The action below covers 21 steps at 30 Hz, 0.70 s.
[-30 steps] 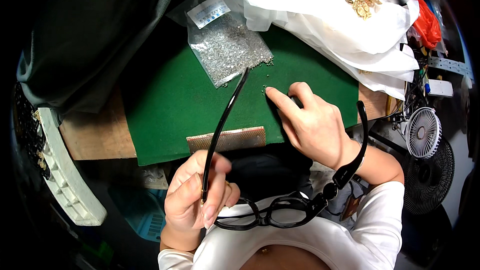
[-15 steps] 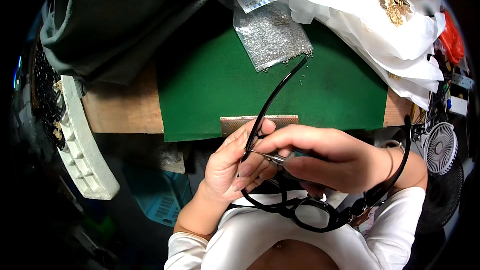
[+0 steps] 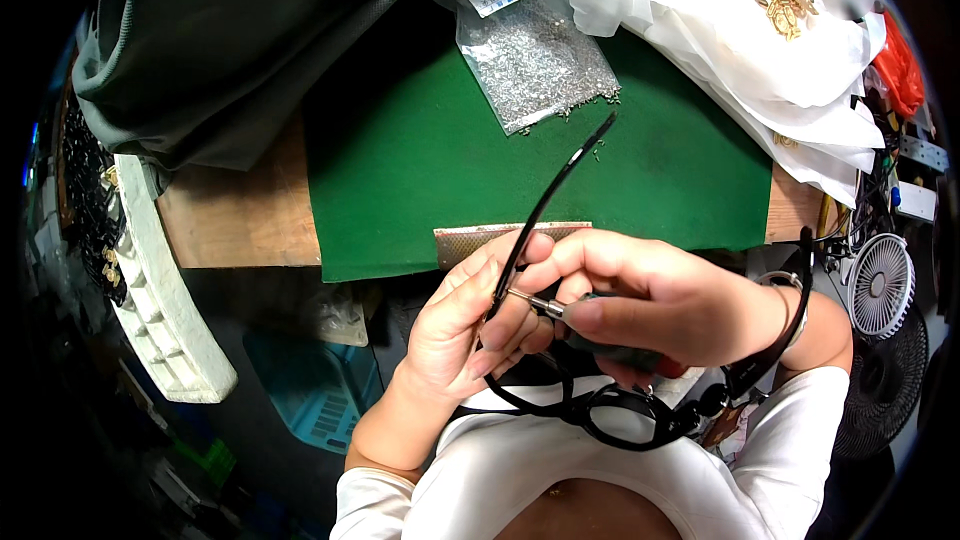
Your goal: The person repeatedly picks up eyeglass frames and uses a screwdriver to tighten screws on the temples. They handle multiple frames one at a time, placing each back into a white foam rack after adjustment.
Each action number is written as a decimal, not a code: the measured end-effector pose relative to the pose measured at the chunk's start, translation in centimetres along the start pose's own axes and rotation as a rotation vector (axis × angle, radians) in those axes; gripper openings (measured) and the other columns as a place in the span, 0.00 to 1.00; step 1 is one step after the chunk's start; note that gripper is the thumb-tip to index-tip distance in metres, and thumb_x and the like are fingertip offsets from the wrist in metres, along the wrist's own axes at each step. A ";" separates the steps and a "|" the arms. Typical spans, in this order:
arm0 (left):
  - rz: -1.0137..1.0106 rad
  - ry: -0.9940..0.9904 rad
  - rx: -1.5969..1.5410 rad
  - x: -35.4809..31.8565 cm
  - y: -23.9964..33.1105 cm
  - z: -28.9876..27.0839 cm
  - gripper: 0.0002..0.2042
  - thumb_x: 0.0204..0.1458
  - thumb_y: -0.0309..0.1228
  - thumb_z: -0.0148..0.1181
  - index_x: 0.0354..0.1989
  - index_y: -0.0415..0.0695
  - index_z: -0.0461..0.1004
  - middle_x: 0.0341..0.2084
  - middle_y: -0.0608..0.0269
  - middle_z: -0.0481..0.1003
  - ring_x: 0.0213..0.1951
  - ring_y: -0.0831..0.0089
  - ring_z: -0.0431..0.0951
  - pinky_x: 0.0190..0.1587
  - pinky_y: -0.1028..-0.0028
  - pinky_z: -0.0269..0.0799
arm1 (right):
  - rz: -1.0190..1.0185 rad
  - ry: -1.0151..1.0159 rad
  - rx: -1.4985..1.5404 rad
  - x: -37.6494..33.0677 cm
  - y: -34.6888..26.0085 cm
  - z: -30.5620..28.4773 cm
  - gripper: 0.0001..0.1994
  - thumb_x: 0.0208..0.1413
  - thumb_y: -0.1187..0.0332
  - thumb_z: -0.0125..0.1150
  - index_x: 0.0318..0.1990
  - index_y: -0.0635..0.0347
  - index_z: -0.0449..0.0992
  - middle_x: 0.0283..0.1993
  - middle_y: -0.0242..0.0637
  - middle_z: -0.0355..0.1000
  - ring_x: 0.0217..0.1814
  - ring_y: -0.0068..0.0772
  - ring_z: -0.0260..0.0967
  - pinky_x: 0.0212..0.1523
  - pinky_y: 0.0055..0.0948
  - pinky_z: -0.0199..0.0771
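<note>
A black eyeglasses frame (image 3: 592, 432) hangs between my forearms, one temple pointing up and away over the table edge, the other lying against my right wrist. My left hand (image 3: 442, 335) is closed around the frame near the hinge of the far-pointing temple, thumb and fingers pinching it. A screwdriver (image 3: 548, 307) with a thin metal shaft and a dark handle is gripped in my right hand (image 3: 685, 305). Its tip points left to the hinge beside my left fingertips; whether it touches a screw is too small to tell.
A green mat (image 3: 400, 190) covers the wooden table. On it lies a clear bag (image 3: 540, 65) of tiny metal screws, some spilled at its corner. White plastic sheeting (image 3: 690, 20) with gold-coloured pieces is at far right, dark cloth (image 3: 230, 40) at far left, a white tray (image 3: 175, 330) left, a fan (image 3: 880, 285) right.
My right hand has drawn back slightly and its index finger has lifted, so more of the screwdriver's shaft shows. The view has shifted a little. My left hand keeps its hold.
</note>
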State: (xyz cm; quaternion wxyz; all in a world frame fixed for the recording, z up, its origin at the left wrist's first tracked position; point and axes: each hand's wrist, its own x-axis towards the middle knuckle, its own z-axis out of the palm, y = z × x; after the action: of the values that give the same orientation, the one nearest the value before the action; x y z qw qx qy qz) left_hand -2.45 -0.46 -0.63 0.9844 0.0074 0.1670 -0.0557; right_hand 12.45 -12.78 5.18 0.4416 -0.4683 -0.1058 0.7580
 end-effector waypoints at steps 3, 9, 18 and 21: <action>0.009 0.023 0.070 0.0 0.0 0.1 0.18 0.55 0.36 0.44 0.50 0.39 0.60 0.10 0.71 0.62 0.08 0.84 0.58 0.24 0.81 0.62 | 0.050 -0.064 0.285 0.3 0.0 -0.3 0.14 0.56 0.68 0.44 0.46 0.67 0.60 0.35 0.38 0.69 0.17 0.17 0.61 0.13 0.14 0.60; -0.008 0.081 0.036 0.1 -0.2 0.3 0.17 0.56 0.36 0.42 0.50 0.40 0.60 0.09 0.72 0.62 0.08 0.84 0.57 0.21 0.82 0.60 | 0.024 -0.036 0.268 0.3 0.5 -0.4 0.15 0.55 0.67 0.45 0.45 0.69 0.58 0.32 0.36 0.70 0.17 0.17 0.61 0.13 0.14 0.59; -0.067 0.142 0.061 0.7 -0.3 -0.2 0.18 0.56 0.37 0.42 0.50 0.39 0.60 0.09 0.73 0.59 0.07 0.86 0.55 0.16 0.84 0.56 | -0.114 0.025 0.162 0.6 2.6 -0.9 0.16 0.55 0.65 0.47 0.46 0.67 0.58 0.25 0.31 0.66 0.17 0.16 0.60 0.14 0.14 0.59; -0.045 0.195 0.090 0.3 -0.6 0.7 0.18 0.57 0.38 0.40 0.49 0.37 0.61 0.09 0.72 0.59 0.06 0.85 0.54 0.15 0.84 0.55 | -0.117 0.006 -0.006 0.2 2.8 -1.9 0.16 0.55 0.66 0.49 0.47 0.65 0.59 0.25 0.30 0.64 0.17 0.15 0.61 0.16 0.14 0.61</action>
State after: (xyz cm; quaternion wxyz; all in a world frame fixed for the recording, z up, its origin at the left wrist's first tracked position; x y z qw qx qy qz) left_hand -1.99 -1.16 -0.12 0.9606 0.0533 0.2595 -0.0844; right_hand 12.39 -14.74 2.41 0.4841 -0.4649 -0.1339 0.7291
